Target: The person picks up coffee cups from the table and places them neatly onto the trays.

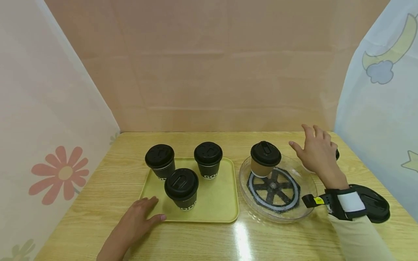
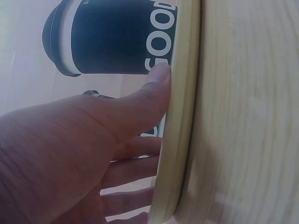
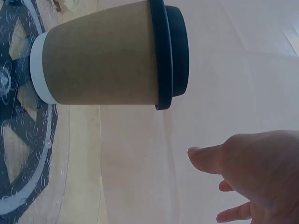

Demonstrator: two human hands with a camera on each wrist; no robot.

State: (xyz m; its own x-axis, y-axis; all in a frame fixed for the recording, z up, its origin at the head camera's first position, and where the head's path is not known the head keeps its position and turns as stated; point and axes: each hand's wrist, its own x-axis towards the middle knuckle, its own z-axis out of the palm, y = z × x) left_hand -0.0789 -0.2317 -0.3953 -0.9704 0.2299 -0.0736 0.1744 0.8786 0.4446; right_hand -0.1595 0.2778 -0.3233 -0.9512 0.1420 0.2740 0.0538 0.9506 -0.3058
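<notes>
My left hand (image 1: 137, 219) rests at the near-left corner of a yellow tray (image 1: 215, 206). In the left wrist view, the thumb touches the tray's rim (image 2: 180, 116) close beside a dark cup marked GOOD (image 2: 117, 37). Three dark paper cups with black lids stand upright on the tray: front (image 1: 181, 188), back left (image 1: 160, 161) and back right (image 1: 208, 159). A brown paper cup (image 1: 261, 166) with a black lid is upright on a clear round turntable (image 1: 273, 214). My right hand (image 1: 318, 152) is raised right of that cup, apart from it, fingers spread and holding nothing.
Behind my right hand, a small dark edge (image 1: 337, 154) of a mostly hidden thing shows. A black oval object (image 1: 372, 204) lies by my right wrist. The wooden table (image 1: 98, 188) is bounded by a back curtain (image 1: 225, 72) and printed side cloths.
</notes>
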